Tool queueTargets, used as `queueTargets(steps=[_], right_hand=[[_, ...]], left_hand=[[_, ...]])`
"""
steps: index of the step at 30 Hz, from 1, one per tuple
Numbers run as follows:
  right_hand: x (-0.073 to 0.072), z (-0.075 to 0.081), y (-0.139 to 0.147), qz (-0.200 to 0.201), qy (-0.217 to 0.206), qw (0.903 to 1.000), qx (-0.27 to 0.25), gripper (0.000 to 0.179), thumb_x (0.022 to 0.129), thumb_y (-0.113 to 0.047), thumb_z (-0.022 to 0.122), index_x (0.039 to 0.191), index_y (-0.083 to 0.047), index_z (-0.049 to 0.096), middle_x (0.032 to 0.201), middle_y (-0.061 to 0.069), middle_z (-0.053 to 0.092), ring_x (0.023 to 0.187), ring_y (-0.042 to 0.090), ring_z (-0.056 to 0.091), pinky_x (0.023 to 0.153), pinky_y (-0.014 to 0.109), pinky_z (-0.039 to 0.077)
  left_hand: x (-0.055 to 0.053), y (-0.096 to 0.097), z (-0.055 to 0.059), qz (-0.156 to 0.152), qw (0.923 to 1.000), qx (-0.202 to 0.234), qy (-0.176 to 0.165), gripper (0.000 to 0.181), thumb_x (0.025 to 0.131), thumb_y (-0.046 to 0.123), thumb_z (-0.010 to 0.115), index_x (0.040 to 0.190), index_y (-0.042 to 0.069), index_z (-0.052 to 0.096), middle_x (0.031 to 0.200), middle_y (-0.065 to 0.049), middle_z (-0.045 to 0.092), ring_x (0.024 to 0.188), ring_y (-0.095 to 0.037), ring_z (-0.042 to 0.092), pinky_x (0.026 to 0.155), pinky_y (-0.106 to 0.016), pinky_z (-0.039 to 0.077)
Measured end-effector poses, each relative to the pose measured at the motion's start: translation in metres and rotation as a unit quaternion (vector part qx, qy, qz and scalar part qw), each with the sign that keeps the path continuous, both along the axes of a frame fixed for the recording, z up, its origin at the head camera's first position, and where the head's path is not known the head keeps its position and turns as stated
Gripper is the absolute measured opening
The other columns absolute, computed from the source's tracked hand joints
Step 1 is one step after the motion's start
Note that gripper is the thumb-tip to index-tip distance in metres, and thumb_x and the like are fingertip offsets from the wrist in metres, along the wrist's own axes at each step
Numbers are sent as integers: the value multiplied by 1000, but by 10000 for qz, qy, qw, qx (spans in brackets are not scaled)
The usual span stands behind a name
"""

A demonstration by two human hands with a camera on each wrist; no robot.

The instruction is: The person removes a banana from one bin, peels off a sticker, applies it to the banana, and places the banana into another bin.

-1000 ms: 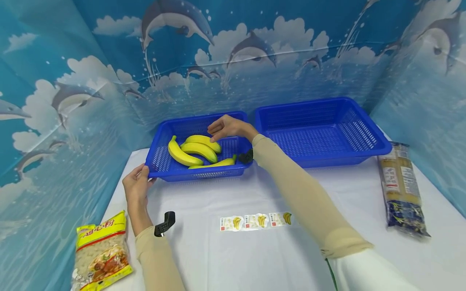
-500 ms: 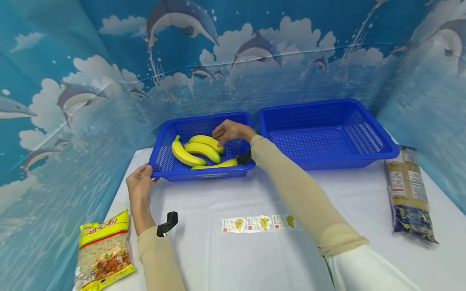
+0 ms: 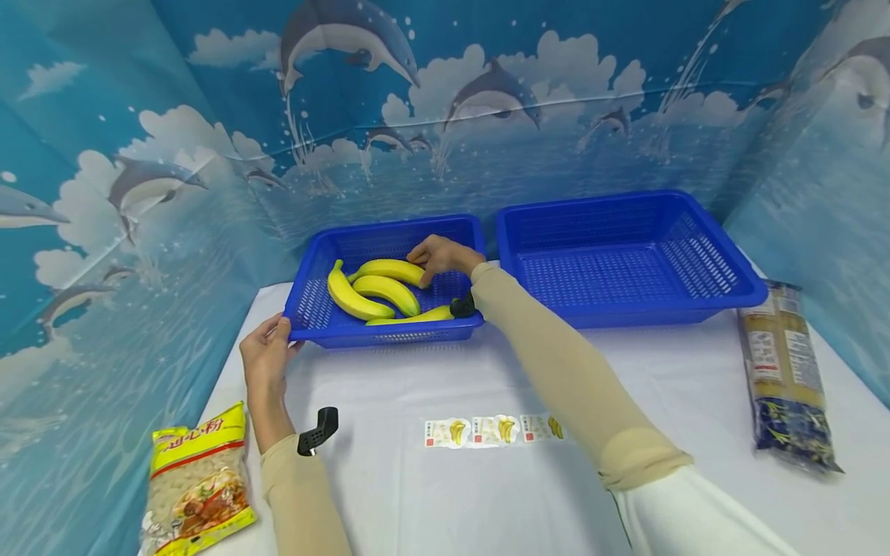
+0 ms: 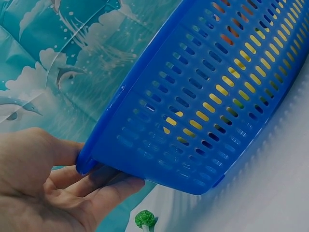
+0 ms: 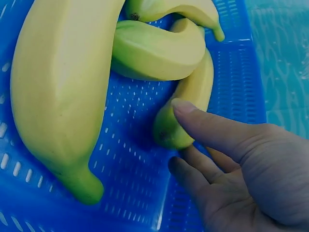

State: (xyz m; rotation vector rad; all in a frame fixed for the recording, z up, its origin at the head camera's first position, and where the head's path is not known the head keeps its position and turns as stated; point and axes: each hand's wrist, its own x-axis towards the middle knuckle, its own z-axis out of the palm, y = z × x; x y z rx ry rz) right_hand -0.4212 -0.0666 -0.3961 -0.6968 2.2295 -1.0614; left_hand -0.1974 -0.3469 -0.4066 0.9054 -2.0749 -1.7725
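Hands, two, bare. Head view: left hand (image 3: 267, 351) holding the near left corner of the left basket (image 3: 389, 337), blue perforated plastic, presumably to steady it; right hand (image 3: 445, 256) inside, thumb and fingers about the right end of the rear banana (image 3: 389, 269), the end nearest that arm and so likely the easiest to take. Further contents: middle banana (image 3: 386, 291), left banana (image 3: 345, 293), front banana (image 3: 417, 316) along the near wall. Right basket (image 3: 591, 270), same blue, set alongside, within reach. Banana-printed labels (image 3: 487, 431), a row of three, flat on the desk (image 3: 389, 494). Outer items, apart from both hands: yellow-topped food bag (image 3: 198, 486), left; clear food packet (image 3: 786, 378), right. Left forearm runs nearly straight up; right forearm slants in from lower right, wrist above the right wall.

Left wrist view: rim between thumb and fingers, fingers below, palm outside; a narrow hold, apparently for control of the corner.

Right wrist view: thumb on the rear banana's green tip, fingers beneath and beside it, a narrow pinch; firmness cannot be told.
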Motion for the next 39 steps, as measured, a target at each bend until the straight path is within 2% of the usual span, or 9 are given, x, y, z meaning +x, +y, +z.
queueTargets(steps=[4,7,13,21,25,30,39], right_hand=[[0,-2,-3,120,340,9984,429,70,94,1,82,158,-4,53,165,14,49,153,29,46,119,39,47],[0,-3,-5,190,438,9973,557,69,95,-1,82,158,-6,54,164,13,50,153,28,47,120,39,47],[1,-3,-7,260,477,9971,542,70,95,0,81,159,-6,52,165,13,50,153,27,46,118,38,48],[3,-2,-10,-129,748,9968,269,67,92,4,83,154,-3,57,160,13,56,148,27,53,116,39,51],[5,-3,-10,-261,614,9977,81,67,91,5,83,153,-2,58,156,14,60,145,28,56,112,39,54],[6,-3,-9,-329,313,9989,-102,68,91,5,83,153,3,56,153,21,61,138,33,62,104,40,59],[8,-1,-8,-644,-6,9978,-146,69,89,4,85,152,3,57,138,24,69,113,32,75,93,38,64]], left_hand=[[0,0,0,-1,10000,-2,15,50,116,31,50,160,8,52,155,-14,61,135,-28,65,107,-35,55],[-1,0,0,0,10000,6,18,50,116,32,50,160,9,52,155,-14,61,136,-28,65,107,-35,55],[-2,0,2,-8,10000,0,-2,51,116,32,50,161,9,50,157,-14,59,138,-28,64,108,-37,55],[-2,-1,3,7,10000,5,-15,52,116,32,49,163,10,48,160,-14,56,141,-28,61,110,-39,54],[-2,-1,2,12,10000,37,-42,52,116,32,49,163,10,48,160,-14,56,141,-29,61,110,-39,54],[-2,-1,1,7,10000,55,-46,52,116,32,50,163,10,48,160,-14,56,141,-29,61,110,-40,54],[-2,0,0,3,10000,33,-41,52,116,33,50,162,10,49,158,-13,58,139,-28,62,110,-38,55]])
